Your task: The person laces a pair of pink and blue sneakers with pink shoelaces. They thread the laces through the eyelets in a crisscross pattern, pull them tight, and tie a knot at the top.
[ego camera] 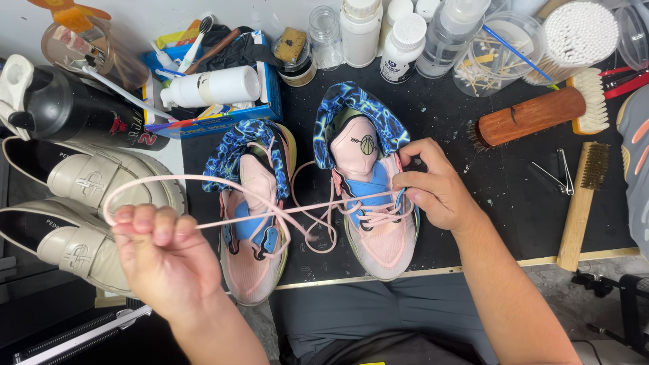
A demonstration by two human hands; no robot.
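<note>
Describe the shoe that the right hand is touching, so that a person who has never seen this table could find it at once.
On the black mat stand two pink sneakers with blue patterned collars. The one meant is the right-hand sneaker, nearer the wooden brushes, where the right hand pinches the eyelets. Unlike its neighbour, its pink tongue with a small dark emblem shows fully, and the pink lace runs from it to the left hand.
</note>
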